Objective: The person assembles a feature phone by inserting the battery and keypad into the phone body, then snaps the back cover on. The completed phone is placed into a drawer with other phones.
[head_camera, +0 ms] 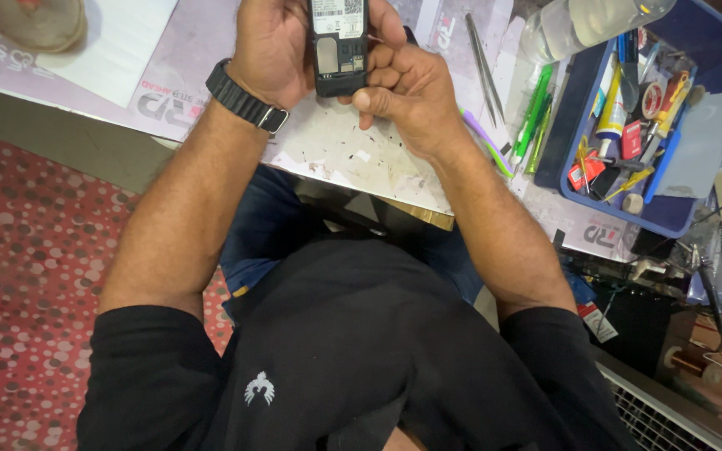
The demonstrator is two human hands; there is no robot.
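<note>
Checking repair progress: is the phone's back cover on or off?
Off: the phone, held in both hands, shows its bare battery bay, card slots and label.

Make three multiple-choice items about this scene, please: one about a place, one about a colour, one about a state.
1. Where does the blue tray lie?
A. on the floor
B. on the table, at the person's right
C. on the person's lap

2. What colour is the watch band?
A. black
B. white
C. red

3. In what state is the phone?
A. back cover on
B. back open, inside showing
C. lying flat on the table

Answers: 1 B, the tray with tools lies past the right hand; 2 A, the band on the left hand's wrist is black; 3 B, the compartment shows between both hands.
</note>
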